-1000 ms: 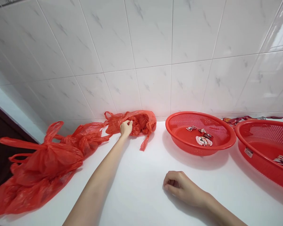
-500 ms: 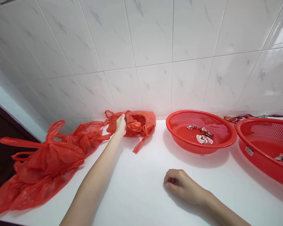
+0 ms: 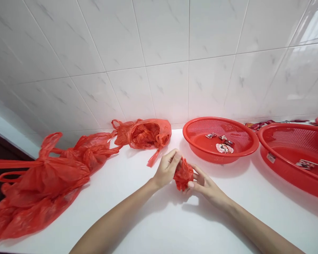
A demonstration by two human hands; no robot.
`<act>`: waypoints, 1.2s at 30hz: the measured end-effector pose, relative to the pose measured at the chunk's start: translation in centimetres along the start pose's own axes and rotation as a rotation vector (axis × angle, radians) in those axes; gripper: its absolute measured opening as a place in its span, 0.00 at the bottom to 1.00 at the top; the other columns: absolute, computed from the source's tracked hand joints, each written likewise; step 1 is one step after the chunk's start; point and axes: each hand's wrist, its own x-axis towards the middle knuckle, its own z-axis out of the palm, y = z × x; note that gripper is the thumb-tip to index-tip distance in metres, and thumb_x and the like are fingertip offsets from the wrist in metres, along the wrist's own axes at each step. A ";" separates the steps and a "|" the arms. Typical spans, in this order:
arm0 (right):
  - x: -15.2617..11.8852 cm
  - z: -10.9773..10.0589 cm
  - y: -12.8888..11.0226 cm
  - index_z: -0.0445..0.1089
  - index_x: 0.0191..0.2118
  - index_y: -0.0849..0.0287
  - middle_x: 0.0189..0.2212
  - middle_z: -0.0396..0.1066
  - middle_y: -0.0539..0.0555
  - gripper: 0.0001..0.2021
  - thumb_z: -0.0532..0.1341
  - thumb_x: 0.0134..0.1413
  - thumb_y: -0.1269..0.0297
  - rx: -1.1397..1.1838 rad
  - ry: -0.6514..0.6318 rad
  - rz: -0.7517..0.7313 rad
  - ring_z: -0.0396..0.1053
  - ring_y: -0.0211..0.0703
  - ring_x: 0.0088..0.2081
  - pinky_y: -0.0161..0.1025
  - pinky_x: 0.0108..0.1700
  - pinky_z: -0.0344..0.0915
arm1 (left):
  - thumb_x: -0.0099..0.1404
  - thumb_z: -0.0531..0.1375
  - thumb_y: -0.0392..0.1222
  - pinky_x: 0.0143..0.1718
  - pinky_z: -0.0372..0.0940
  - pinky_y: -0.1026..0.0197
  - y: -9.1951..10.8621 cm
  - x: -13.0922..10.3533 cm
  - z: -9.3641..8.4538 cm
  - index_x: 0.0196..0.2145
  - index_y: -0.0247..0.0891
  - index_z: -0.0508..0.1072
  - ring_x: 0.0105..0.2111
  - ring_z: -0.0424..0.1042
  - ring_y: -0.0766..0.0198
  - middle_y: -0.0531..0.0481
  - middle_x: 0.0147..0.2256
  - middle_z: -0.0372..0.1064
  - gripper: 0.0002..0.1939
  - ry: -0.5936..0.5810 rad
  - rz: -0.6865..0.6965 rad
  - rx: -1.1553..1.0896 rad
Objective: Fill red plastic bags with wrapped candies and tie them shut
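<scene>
A small crumpled red plastic bag (image 3: 184,174) is held between my two hands above the white table. My left hand (image 3: 168,167) pinches its upper left side. Around its right side curl the fingers and thumb of my right hand (image 3: 205,185). Beyond my left hand, an open red bag (image 3: 163,129) with more crumpled red plastic inside lies against the tiled wall.
Knotted red bags (image 3: 53,180) are heaped at the left. On the right stand a red mesh basket (image 3: 206,150) holding several small packets and a larger red basket (image 3: 286,176). Shiny wrapped items (image 3: 262,124) lie behind them on the white table (image 3: 137,218).
My left hand has come back from the open bag to the middle with a small red bag. My right hand has lifted and closed around that bag. The view has shifted slightly.
</scene>
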 end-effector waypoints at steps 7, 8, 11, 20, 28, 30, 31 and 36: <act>0.5 -1.6 -0.2 0.69 0.51 0.56 0.35 0.75 0.52 0.29 0.75 0.41 0.60 0.049 0.358 -0.080 0.70 0.40 0.31 0.37 0.32 0.64 | 0.64 0.58 0.67 0.19 0.52 0.68 1.7 0.3 -1.9 0.27 0.39 0.64 0.15 0.54 0.72 0.59 0.14 0.58 0.27 0.014 -0.102 -0.108; 0.5 -1.8 -0.3 0.70 0.49 0.56 0.32 0.74 0.50 0.27 0.75 0.40 0.60 0.054 0.412 -0.086 0.67 0.38 0.28 0.36 0.30 0.62 | 0.62 0.61 0.66 0.18 0.51 0.68 2.2 0.6 -2.9 0.27 0.39 0.64 0.14 0.52 0.72 0.60 0.13 0.57 0.26 0.055 -0.103 -0.129; 0.6 -2.1 -0.6 0.71 0.45 0.58 0.28 0.71 0.47 0.25 0.75 0.39 0.59 0.095 0.484 -0.079 0.62 0.35 0.23 0.36 0.28 0.57 | 0.57 0.66 0.62 0.15 0.46 0.70 3.6 1.4 -5.9 0.27 0.40 0.63 0.12 0.45 0.74 0.64 0.11 0.52 0.24 0.203 -0.116 -0.240; 0.4 -2.2 -0.7 0.75 0.38 0.56 0.37 0.75 0.53 0.20 0.77 0.39 0.56 0.040 0.466 -0.209 0.71 0.43 0.36 0.40 0.39 0.68 | 0.59 0.60 0.59 0.17 0.46 0.69 2.5 0.7 -8.8 0.26 0.37 0.68 0.15 0.52 0.73 0.56 0.17 0.61 0.21 -0.009 -0.447 -0.127; 0.3 -2.3 0.2 0.74 0.38 0.54 0.40 0.72 0.55 0.10 0.70 0.52 0.58 -0.253 0.385 -0.352 0.73 0.49 0.45 0.43 0.46 0.72 | 0.57 0.66 0.54 0.28 0.58 0.64 2.9 -0.7 -8.1 0.27 0.37 0.74 0.26 0.60 0.66 0.53 0.25 0.63 0.16 -0.554 -0.518 0.165; 0.3 -2.4 0.6 0.74 0.39 0.52 0.43 0.71 0.56 0.08 0.69 0.53 0.61 -0.392 0.369 -0.418 0.71 0.51 0.51 0.45 0.53 0.70 | 0.57 0.66 0.51 0.33 0.60 0.61 3.2 -0.8 -7.6 0.23 0.38 0.71 0.30 0.61 0.64 0.52 0.27 0.63 0.15 -0.551 -0.407 0.159; 0.3 -2.4 0.8 0.74 0.40 0.52 0.45 0.71 0.57 0.08 0.67 0.53 0.63 -0.462 0.356 -0.438 0.69 0.52 0.54 0.46 0.55 0.69 | 0.57 0.66 0.50 0.36 0.61 0.60 3.4 -0.9 -7.3 0.21 0.38 0.69 0.31 0.61 0.63 0.51 0.29 0.62 0.16 -0.531 -0.350 0.157; 0.0 -2.0 1.1 0.69 0.52 0.52 0.59 0.66 0.60 0.18 0.62 0.55 0.70 -0.761 0.215 -0.404 0.64 0.55 0.62 0.51 0.63 0.62 | 0.56 0.63 0.45 0.42 0.61 0.59 4.6 -1.1 -5.8 0.20 0.38 0.62 0.35 0.61 0.61 0.52 0.32 0.60 0.15 -0.592 -0.239 0.122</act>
